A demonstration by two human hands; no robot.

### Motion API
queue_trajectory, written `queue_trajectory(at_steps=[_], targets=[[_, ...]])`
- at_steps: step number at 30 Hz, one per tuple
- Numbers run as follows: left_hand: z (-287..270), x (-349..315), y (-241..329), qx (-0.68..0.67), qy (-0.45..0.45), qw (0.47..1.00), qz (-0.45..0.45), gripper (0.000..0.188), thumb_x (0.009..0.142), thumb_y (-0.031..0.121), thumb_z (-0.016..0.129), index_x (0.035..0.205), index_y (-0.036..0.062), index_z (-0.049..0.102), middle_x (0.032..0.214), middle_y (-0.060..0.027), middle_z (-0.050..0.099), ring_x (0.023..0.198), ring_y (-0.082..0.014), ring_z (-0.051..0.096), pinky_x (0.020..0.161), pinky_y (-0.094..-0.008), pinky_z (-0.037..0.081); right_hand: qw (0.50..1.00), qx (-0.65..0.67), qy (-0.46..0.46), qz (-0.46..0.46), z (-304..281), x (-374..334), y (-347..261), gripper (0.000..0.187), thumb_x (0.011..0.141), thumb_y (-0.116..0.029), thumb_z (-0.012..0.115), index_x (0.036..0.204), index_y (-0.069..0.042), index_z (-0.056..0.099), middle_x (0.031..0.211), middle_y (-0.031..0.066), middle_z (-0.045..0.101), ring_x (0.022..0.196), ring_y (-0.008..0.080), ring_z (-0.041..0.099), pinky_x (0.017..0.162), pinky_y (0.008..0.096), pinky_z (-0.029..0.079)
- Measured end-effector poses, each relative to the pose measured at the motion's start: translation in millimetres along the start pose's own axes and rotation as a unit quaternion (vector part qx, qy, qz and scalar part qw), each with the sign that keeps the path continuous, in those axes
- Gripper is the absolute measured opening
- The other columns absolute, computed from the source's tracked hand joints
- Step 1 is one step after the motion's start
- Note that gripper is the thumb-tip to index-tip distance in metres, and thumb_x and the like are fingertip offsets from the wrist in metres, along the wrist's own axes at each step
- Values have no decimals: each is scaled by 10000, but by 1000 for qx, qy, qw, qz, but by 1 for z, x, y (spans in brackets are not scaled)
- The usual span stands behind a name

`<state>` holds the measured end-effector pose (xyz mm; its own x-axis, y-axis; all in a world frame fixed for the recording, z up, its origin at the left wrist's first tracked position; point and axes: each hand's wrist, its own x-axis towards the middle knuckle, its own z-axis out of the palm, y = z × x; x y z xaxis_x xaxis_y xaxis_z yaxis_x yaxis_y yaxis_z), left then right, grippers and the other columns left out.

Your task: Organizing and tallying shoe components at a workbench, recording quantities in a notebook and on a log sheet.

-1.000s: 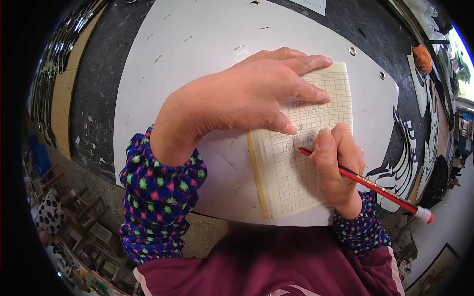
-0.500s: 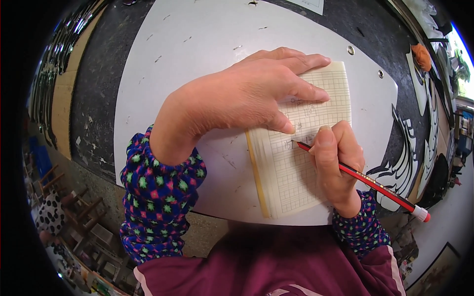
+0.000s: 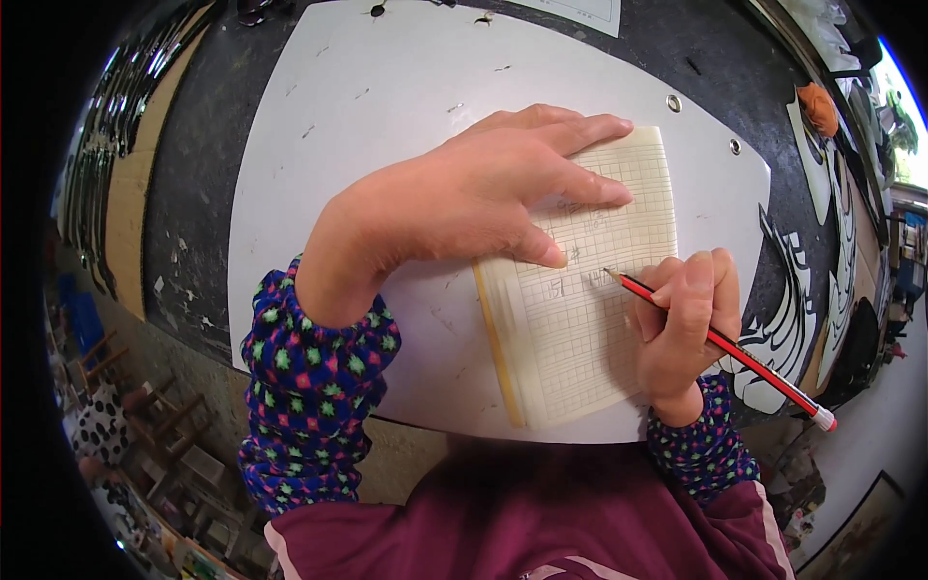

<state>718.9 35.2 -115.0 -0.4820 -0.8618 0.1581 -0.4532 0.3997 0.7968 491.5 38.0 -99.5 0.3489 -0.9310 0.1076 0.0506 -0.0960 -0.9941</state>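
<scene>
A small grid-ruled notebook (image 3: 590, 358) lies open on a large white sheet (image 3: 406, 126), with pencilled marks across the middle of its page. My left hand (image 3: 493, 188) rests on the notebook's upper left part, fingers spread and stretched over the paper, thumb on the page. In my right hand (image 3: 686, 319) is a red and black pencil (image 3: 744, 358) with a white ferrule and a pink eraser end. Its tip meets or hovers just over the page beside the written marks; which of the two I cannot tell.
Beneath the sheet is a dark, worn tabletop (image 3: 208, 174). Black-and-white cut shapes (image 3: 773, 329) lie at the right, near an orange item (image 3: 819, 109). Metal eyelets (image 3: 674, 102) sit in the sheet's right side. Long dark glossy strips (image 3: 101, 164) line the far left. Wooden stools (image 3: 159, 425) stand lower left.
My right hand has moved right with the pencil, its tip shifting from the left marks to the right ones. My left hand stays spread on the notebook. The whole view has shifted slightly.
</scene>
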Motion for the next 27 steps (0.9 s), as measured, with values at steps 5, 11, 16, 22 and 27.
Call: queue_trajectory(at_steps=[5,11,16,22,27], targets=[[-2,2,5,4,4,1000,-12,642,684,230,739,1310,157,617,1562,-125,303,1379,-364,319,1153,-458,246,992,-118,-49,-10,-2,3,-6,274,990,-129,538,738,-47,467,576,16,526,485,50,431,442,242,368],[-4,7,8,10,6,1000,-16,657,663,205,745,1307,157,620,1561,-109,310,1378,-350,325,1150,-449,261,980,-175,-96,19,-1,7,-6,280,967,-167,602,736,-42,505,576,37,537,520,81,466,479,278,422],[-5,5,7,6,5,1000,-14,656,666,199,743,1308,156,619,1560,-107,312,1379,-349,324,1148,-447,263,962,-250,-102,-46,4,7,-7,288,958,-162,614,729,-41,487,582,61,559,480,119,506,457,296,424],[-2,1,3,12,10,1000,-9,654,674,186,735,1316,156,612,1564,-114,302,1378,-352,321,1152,-446,255,974,-203,-103,17,4,5,-1,287,961,-152,596,727,-43,473,571,94,558,442,192,524,443,317,427],[-1,2,2,4,3,1000,-10,659,673,188,733,1320,155,608,1563,-118,300,1385,-353,310,1156,-448,245,965,-244,-96,-21,5,4,-3,286,965,-157,592,727,-46,477,572,87,562,454,181,529,450,313,430]])
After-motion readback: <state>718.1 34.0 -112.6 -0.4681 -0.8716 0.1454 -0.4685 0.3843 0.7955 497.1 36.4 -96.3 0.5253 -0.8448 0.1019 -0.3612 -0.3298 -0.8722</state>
